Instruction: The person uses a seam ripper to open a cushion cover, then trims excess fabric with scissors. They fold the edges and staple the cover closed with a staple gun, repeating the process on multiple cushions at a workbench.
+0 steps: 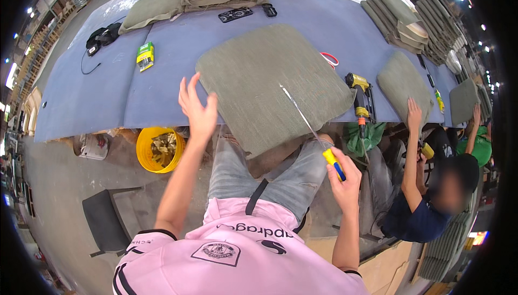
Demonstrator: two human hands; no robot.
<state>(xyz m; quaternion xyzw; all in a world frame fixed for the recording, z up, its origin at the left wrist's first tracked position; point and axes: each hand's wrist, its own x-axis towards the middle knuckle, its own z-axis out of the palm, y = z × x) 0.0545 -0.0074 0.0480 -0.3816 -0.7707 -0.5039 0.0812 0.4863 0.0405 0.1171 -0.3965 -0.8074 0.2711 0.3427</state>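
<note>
Cushion (270, 87) half off the table (108, 90), left hand (197, 109) spread open beside it, right hand (341, 179) gripping a screwdriver (310, 130) — might slide off or get poked.

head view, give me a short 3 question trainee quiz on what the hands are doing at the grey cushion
1. True or false: the right hand grips a screwdriver by its yellow and blue handle.
2. What is the left hand doing? A) pinching the yellow bucket B) open, fingers spread at the edge of the grey cushion C) gripping the yellow nail gun
3. What colour is the table covering under the cushion?

Key: 1 true; 2 B; 3 blue
</note>
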